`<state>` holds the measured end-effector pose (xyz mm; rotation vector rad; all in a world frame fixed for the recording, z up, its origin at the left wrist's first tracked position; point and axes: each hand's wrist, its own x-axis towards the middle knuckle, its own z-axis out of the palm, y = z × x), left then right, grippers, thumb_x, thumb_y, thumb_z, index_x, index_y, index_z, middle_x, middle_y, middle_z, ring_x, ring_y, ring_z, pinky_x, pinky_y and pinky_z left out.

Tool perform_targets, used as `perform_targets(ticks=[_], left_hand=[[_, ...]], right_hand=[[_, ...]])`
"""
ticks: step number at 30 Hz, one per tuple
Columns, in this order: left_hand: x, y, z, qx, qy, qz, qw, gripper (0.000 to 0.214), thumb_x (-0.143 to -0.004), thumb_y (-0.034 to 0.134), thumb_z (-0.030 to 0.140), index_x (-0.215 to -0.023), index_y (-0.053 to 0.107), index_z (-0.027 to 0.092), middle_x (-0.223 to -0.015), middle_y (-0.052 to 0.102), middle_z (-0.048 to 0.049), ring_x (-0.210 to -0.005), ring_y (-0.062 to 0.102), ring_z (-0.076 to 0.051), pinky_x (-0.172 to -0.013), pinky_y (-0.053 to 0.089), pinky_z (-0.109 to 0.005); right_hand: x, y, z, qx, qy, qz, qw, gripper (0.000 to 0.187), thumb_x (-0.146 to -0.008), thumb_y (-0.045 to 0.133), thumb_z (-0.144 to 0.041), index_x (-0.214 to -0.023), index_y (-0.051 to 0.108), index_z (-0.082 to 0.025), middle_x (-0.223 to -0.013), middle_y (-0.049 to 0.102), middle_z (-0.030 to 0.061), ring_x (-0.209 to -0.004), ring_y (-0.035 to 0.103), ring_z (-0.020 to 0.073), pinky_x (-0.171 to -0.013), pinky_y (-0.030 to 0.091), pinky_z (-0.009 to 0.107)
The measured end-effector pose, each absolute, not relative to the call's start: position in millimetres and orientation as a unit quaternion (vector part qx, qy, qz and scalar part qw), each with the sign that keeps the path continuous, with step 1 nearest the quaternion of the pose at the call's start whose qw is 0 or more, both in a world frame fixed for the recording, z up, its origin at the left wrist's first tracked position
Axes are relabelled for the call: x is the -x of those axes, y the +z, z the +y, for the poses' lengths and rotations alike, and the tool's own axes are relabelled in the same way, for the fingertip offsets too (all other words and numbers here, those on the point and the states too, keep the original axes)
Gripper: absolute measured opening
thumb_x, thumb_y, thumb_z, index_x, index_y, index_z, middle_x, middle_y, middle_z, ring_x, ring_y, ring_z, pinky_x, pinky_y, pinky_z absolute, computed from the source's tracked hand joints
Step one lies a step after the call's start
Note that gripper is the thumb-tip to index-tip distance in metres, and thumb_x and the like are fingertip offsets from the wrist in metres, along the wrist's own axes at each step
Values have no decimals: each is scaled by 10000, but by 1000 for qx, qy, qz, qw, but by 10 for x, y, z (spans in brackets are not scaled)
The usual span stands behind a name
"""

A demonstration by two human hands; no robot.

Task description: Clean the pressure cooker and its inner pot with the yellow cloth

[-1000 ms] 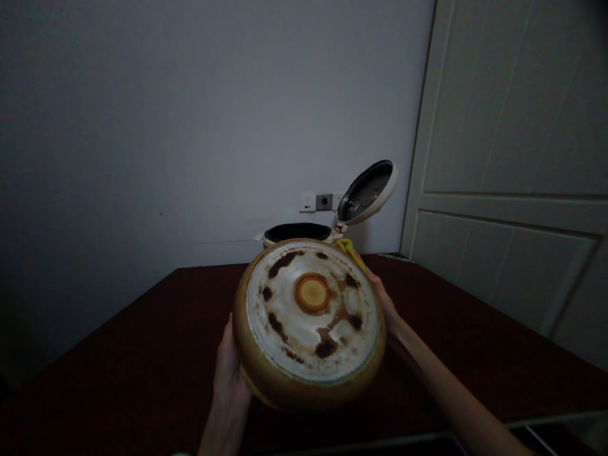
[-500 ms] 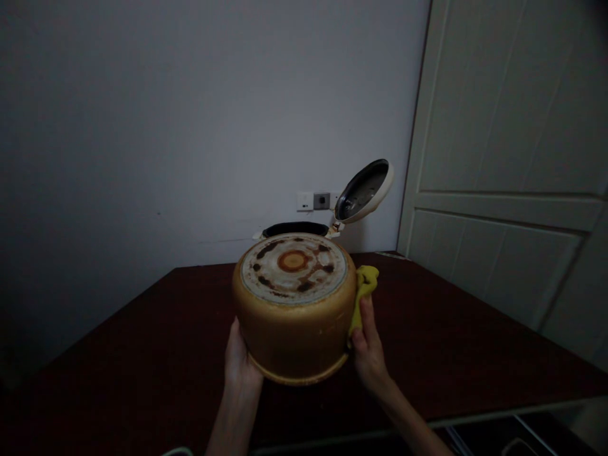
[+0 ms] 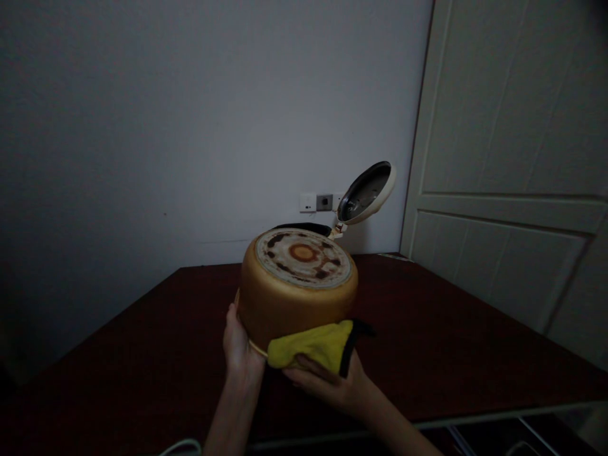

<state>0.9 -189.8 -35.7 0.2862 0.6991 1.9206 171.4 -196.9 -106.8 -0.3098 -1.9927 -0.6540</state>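
Observation:
Upside down in front of me is a golden rice cooker inner pot (image 3: 285, 304), its stained, scorched base facing up and slightly tilted. My left hand (image 3: 240, 345) grips the pot's rim and side at the left, fingers partly hidden behind it. In my right hand (image 3: 335, 383) is a yellow cloth (image 3: 311, 345) with a black edge, pressed against the pot's near lower side. Behind the pot stands the rice cooker, mostly hidden, with its lid (image 3: 365, 193) raised to the right.
A dark red table (image 3: 427, 342) spreads out under my hands, with a pale wall behind it. Sockets (image 3: 316, 202) sit on the wall near the lid. A panelled door (image 3: 498, 190) rises at the right. Part of a pale cord (image 3: 183, 445) shows at the bottom edge.
My right hand has moved the cloth from the pot's right side round to its near side, and more of the cloth shows. The pot has tilted slightly in my left hand.

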Motion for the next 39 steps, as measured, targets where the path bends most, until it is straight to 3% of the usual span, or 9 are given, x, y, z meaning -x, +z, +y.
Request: perform_targets(ticks=[6, 9, 12, 15, 18, 23, 30, 35, 39], left_hand=[[9, -151, -2089, -123, 816, 367, 429, 251, -860, 453, 290, -883, 658, 147, -710, 698, -29, -578, 644, -132, -628, 535, -260], [-33, -29, -2212, -168, 823, 377, 389, 271, -846, 475, 329, -856, 661, 131, -713, 694, -45, -635, 657, -147, -647, 532, -257], [-92, 66, -2295, -222, 823, 375, 365, 301, -830, 491, 378, -847, 661, 131, -686, 685, -40, -664, 659, -157, -646, 527, -257], [-131, 108, -2317, -276, 820, 373, 334, 354, -801, 518, 446, -838, 655, 122, -670, 677, -39, -639, 648, -162, -601, 520, -254], [-141, 125, -2313, -335, 806, 384, 301, 406, -787, 522, 503, -809, 648, 118, -644, 662, -38, -593, 627, -157, -537, 496, -234], [-127, 169, -2354, -460, 745, 424, 232, 469, -809, 457, 556, -679, 611, 132, -586, 616, -27, -496, 541, -117, -447, 430, -198], [-131, 131, -2418, -545, 683, 462, 152, 518, -844, 374, 563, -558, 515, 155, -512, 526, -6, -474, 454, -98, -416, 370, -180], [-98, 67, -2469, -536, 690, 474, 105, 547, -848, 335, 583, -527, 480, 165, -470, 470, 2, -435, 403, -94, -385, 320, -189], [-47, 11, -2529, -585, 662, 458, 98, 541, -871, 305, 556, -543, 490, 167, -482, 476, -2, -437, 416, -96, -421, 340, -198]], right_hand=[[-1714, -1001, -1955, 85, -282, -806, 513, 183, -828, 550, -221, -934, 683, -288, -886, 727, -64, -768, 656, 106, -816, 474, 244], [-1762, -940, -1982, 40, -290, -814, 502, 319, -881, 400, -188, -720, 667, -257, -709, 715, -64, -652, 624, 73, -699, 457, 196], [-1809, -787, -2053, 35, -295, -812, 503, 334, -882, 398, -195, -666, 642, -269, -573, 664, -82, -553, 564, 58, -648, 427, 174], [-1841, -600, -2104, 57, -302, -814, 493, 226, -857, 491, -241, -724, 667, -292, -653, 689, -104, -609, 567, 54, -769, 414, 161], [-1861, -406, -2120, 34, -351, -823, 445, 179, -856, 525, -235, -882, 686, -310, -896, 713, -119, -845, 586, 38, -979, 324, 166], [-1888, -65, -2131, 15, -454, -829, 325, 270, -888, 500, -229, -1123, 607, -309, -1335, 484, -129, -1226, 393, 54, -1116, 192, 288], [-1903, 279, -2091, 7, -403, -880, 253, 317, -913, 395, -399, -1186, 553, -361, -1404, 407, -97, -1299, 339, 139, -1113, 152, 438], [-1910, 406, -2047, -28, -376, -895, 237, 313, -917, 379, -370, -1166, 568, -352, -1385, 430, -103, -1312, 316, 123, -1121, 72, 431], [-1924, 607, -2001, -16, -302, -918, 258, 321, -870, 466, -367, -1170, 578, -350, -1384, 446, -42, -1318, 320, 165, -1092, 143, 439]])
